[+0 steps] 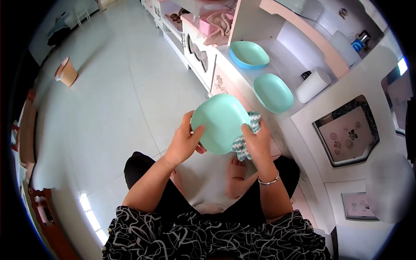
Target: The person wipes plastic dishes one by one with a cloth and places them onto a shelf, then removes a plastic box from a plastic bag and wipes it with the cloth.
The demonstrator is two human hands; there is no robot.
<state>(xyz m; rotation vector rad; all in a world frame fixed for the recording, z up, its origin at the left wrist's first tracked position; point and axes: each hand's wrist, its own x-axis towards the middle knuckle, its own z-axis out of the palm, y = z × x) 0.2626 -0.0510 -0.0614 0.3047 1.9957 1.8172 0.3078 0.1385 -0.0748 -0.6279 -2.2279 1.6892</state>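
A mint-green plate (220, 123) with rounded sides is held up in front of me, over the floor and my knees. My left hand (185, 141) grips its left edge, thumb on the upper face and fingers behind. On the opposite edge, my right hand (257, 141) has its thumb near the rim and presses a green-and-white patterned cloth (242, 147) against the plate. Part of the cloth is hidden behind the plate and the hand. On the cabinet shelf lie a second mint-green dish (273, 93) and, farther back, a deeper one with a blue outside (249, 55).
To the right stands a white and pink cabinet (299, 119) with a white cylinder (313, 85) lying on its shelf. A brown cloth (219, 28) and pink box sit farther along. An orange bin (66, 73) stands on the pale tiled floor (117, 112) at left.
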